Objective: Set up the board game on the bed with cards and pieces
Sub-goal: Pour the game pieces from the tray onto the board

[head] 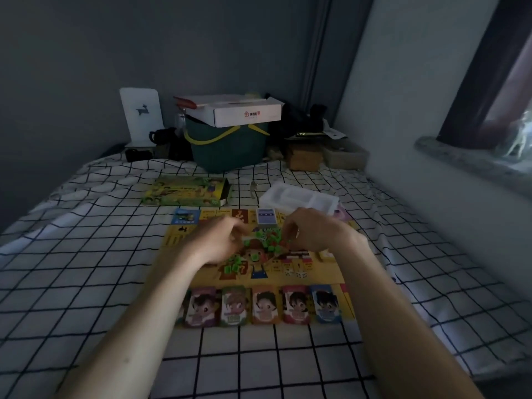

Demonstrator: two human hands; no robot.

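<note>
A yellow game board (322,273) lies flat on the checked bed sheet. Several small green and red plastic pieces (266,244) are heaped at its middle. My left hand (218,240) hovers over the left side of the heap, fingers curled down into the pieces. My right hand (312,233) reaches into the right side with curled fingertips among the pieces. Motion blur hides whether either hand pinches a piece. Several character cards (263,305) line the board's near edge. Two white dice (296,273) sit right of centre. A purple card deck (266,216) rests at the far edge.
The green game box (187,191) and a white plastic insert tray (299,197) lie beyond the board. A dark green basket (227,148) with a white carton on top, a brown box (305,156) and dark clutter stand against the wall. A window sill (472,165) juts out at right.
</note>
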